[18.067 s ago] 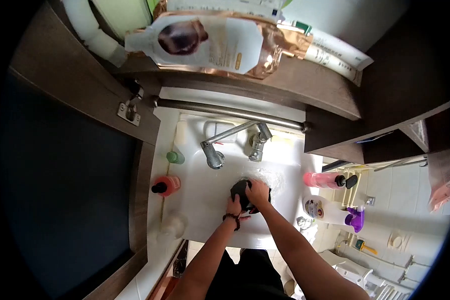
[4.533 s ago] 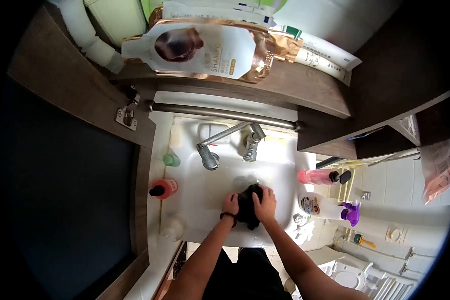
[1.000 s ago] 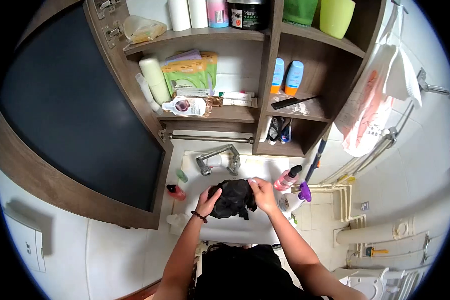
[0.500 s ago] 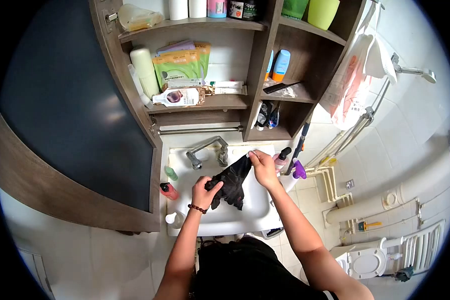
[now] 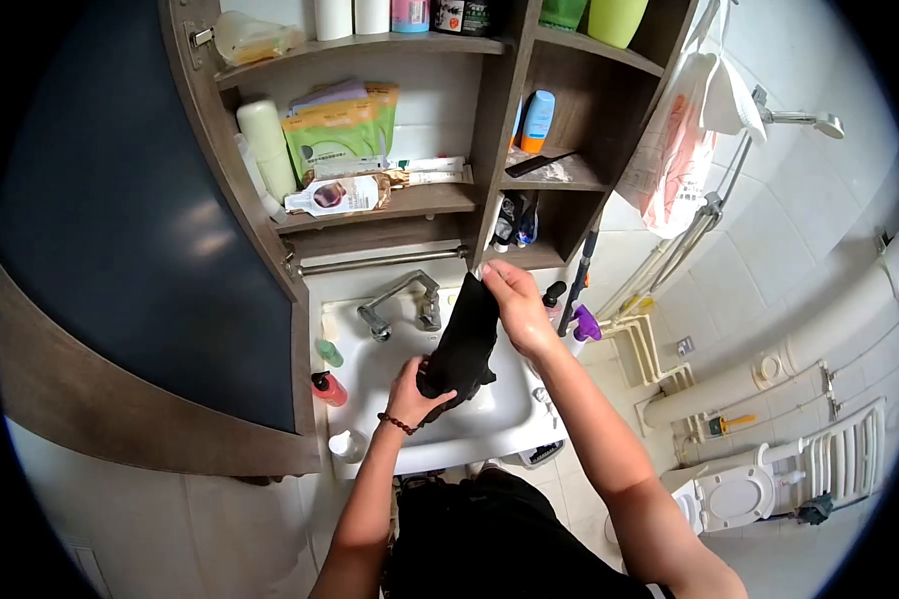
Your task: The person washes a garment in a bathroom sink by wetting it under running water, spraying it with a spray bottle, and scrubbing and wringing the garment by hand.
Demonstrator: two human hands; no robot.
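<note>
Well, I see the black cloth held up over the white sink, stretching toward seven o'clock from the right hand, which pinches its top corner. The left hand clasps its lower end between thumb and fingers. The faucet stands at ten o'clock from the cloth.
</note>
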